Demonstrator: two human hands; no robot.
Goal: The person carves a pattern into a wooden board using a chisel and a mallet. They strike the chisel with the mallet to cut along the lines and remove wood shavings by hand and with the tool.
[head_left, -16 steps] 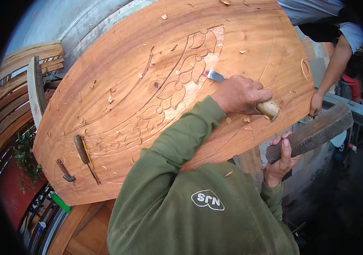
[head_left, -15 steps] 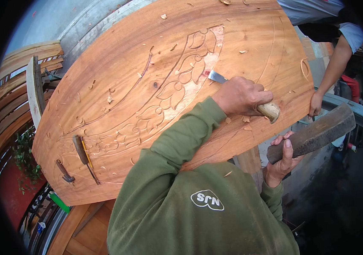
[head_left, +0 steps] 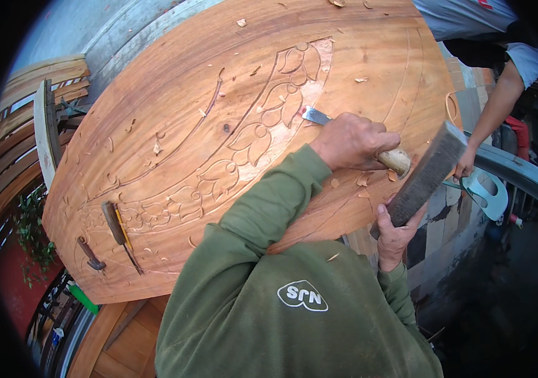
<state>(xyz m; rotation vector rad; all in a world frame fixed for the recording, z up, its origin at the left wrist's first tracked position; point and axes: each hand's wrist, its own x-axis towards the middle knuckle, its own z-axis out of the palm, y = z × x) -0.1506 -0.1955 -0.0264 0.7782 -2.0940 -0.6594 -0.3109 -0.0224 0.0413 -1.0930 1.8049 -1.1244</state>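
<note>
My left hand [head_left: 354, 142] is closed around the wooden handle [head_left: 396, 161] of a chisel. The chisel's flat steel blade [head_left: 315, 115] rests at a low slant on a broad curved wooden board [head_left: 181, 75], with its edge by the pinkish, freshly cut ground beside a carved leaf-and-flower band [head_left: 253, 151]. Off the board's near right edge, my right hand [head_left: 396, 238] grips the lower end of a dark wooden mallet [head_left: 425, 175], a long squared block. Its upper end tilts up and right, close to the chisel handle's butt but apart from it, as far as I can tell.
A hammer [head_left: 91, 254], a brown-handled tool [head_left: 113, 223] and a yellow pencil [head_left: 123, 228] lie at the board's left end. Wood shavings [head_left: 157, 146] are scattered about. Another person's hand [head_left: 464, 162] is at the right edge, near a pale blue looped object [head_left: 486, 192].
The mallet has swung left and upward, toward the chisel handle, with my right hand moving left. The chisel stays nearly in place on the board. The pale blue looped object now shows.
</note>
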